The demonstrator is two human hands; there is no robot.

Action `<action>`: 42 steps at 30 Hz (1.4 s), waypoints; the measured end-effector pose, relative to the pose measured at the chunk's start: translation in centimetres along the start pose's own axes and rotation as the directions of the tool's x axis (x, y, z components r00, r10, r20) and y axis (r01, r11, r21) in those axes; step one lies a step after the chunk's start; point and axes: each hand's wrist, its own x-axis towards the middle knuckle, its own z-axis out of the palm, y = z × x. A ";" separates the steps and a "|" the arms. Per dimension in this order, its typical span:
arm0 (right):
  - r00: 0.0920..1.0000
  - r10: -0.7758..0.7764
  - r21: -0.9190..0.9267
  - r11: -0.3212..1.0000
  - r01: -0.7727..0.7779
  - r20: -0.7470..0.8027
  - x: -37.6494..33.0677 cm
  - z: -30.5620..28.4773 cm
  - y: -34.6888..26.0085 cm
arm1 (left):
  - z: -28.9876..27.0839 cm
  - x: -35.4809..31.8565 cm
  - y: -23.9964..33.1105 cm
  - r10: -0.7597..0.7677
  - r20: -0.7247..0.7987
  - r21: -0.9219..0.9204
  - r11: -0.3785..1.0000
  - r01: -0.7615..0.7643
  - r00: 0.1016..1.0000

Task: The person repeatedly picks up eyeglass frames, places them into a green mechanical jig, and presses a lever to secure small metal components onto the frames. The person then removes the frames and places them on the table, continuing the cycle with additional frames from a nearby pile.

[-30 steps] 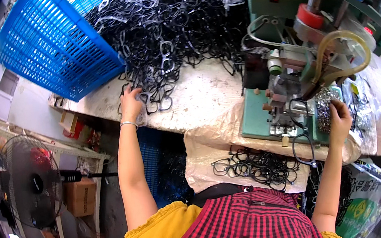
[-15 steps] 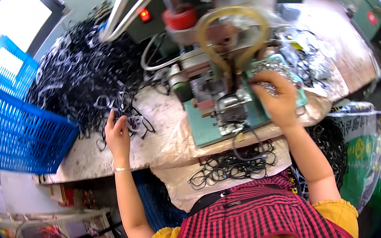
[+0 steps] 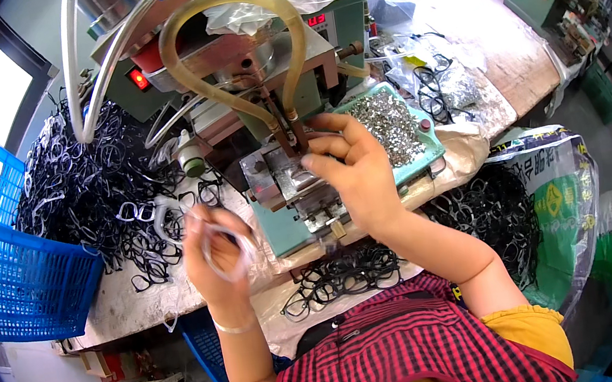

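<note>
My left hand [image 3: 215, 270], raised in front of the machine's left side, is closed on a clear eyeglass frame [image 3: 246, 262], blurred by motion. At the machine's work point, my right hand [image 3: 367, 178] has its thumb and fingertips curled together beside two copper-coloured prongs [image 3: 287, 135]. Whatever those fingertips hold, if anything, is too small to make out. Below the prongs sits a metal fixture [image 3: 297, 180] on a green base [image 3: 280, 230]. A green tray [image 3: 431, 148] of small shiny metal parts [image 3: 391, 128] lies right of my right hand.
Dark eyeglass frames form a large pile [image 3: 88, 198] at left, by blue baskets [image 3: 22, 285]. More frames [image 3: 345, 275] lie at the table's front edge. A yellowish hose [image 3: 172, 45] loops above the fixture. An open sack [image 3: 561, 225] stands at right.
My left hand has come away from the pile with a clear eyeglass frame. My right hand has moved from the metal-parts tray to beside the prongs. The view has shifted.
</note>
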 end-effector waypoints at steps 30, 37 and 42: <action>0.854 -0.514 -0.856 0.474 0.205 -0.080 4.0 -14.9 5.3 | -5.1 -9.1 4.5 0.193 -0.331 0.852 0.481 0.205 0.924; 0.861 -0.356 -0.302 0.919 0.253 -0.364 4.6 -16.3 8.3 | -19.8 -12.1 14.0 0.732 -0.343 0.640 -0.276 0.717 0.588; 0.919 -0.340 -0.323 0.908 0.266 -0.199 7.1 -11.9 7.7 | -24.9 -10.4 12.6 0.563 -0.704 0.386 -0.209 0.899 0.433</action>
